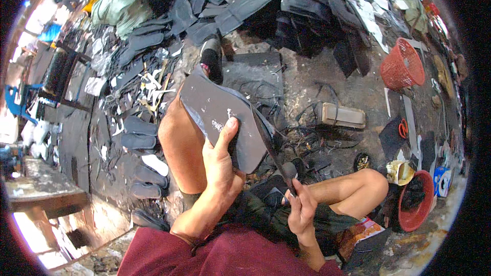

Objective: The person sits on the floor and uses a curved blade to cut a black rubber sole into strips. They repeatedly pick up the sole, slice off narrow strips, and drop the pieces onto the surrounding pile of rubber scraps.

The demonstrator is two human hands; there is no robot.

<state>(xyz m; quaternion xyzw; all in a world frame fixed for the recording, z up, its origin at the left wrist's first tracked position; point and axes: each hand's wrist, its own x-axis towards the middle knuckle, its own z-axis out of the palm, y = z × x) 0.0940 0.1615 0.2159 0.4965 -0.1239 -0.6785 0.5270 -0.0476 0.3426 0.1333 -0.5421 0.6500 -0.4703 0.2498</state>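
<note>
Right, the left hand (221, 161) is clamped on a dark rubber sole (220, 117), thumb pressed flat on its upper face and fingers wrapped underneath, the piece propped against the raised left knee (179, 138). The right hand (302, 209) is closed round the handle of a long knife (271, 148), and the blade runs up along the sole's right edge, touching it or very nearly so (from where I stand I can't tell whether the edge is actually biting in).

To my eye this is trimming the outline, and doing it well looks like a matter of support and angle. The knee gives the sole a firm backing, so it seems wise to keep it braced there instead of letting it flap. That thumb sits close to the blade's path; I'd judge it safer kept back from the cut edge. A long, steady stroke along the curve should leave a cleaner rim than short hacks.

Around them: a pile of dark cut soles (143, 138) lies on the floor just left of the knee, a red basket (404, 64) stands well off to the right, and a red bowl (417, 202) sits beside the right knee.
</note>
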